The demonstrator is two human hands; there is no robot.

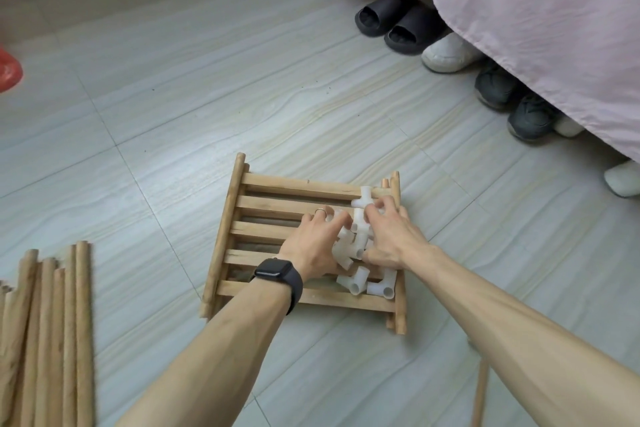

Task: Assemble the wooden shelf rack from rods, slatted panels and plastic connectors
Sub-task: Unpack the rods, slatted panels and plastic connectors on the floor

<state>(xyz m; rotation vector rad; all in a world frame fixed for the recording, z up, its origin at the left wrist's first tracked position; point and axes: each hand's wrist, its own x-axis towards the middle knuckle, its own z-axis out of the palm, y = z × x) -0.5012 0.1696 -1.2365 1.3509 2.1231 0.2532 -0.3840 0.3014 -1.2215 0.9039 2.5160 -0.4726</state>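
Note:
Slatted wooden panels [263, 232] lie stacked flat on the floor at the centre. A heap of white plastic connectors [360, 236] rests on their right half. My left hand [315, 243], with a ring and a black watch on the wrist, cups the heap from the left. My right hand [391, 236] cups it from the right, fingers curled over the pieces. Both hands press on the pile together. Two connectors [367, 282] lie loose just below the hands. Several wooden rods [52, 340] lie bundled at the lower left.
A bed with a pink sheet [519, 28] fills the upper right, with black slippers [391, 24] and several shoes [512, 97] under its edge. One rod [479, 392] pokes out beneath my right forearm. A red object [8, 69] sits at the left edge.

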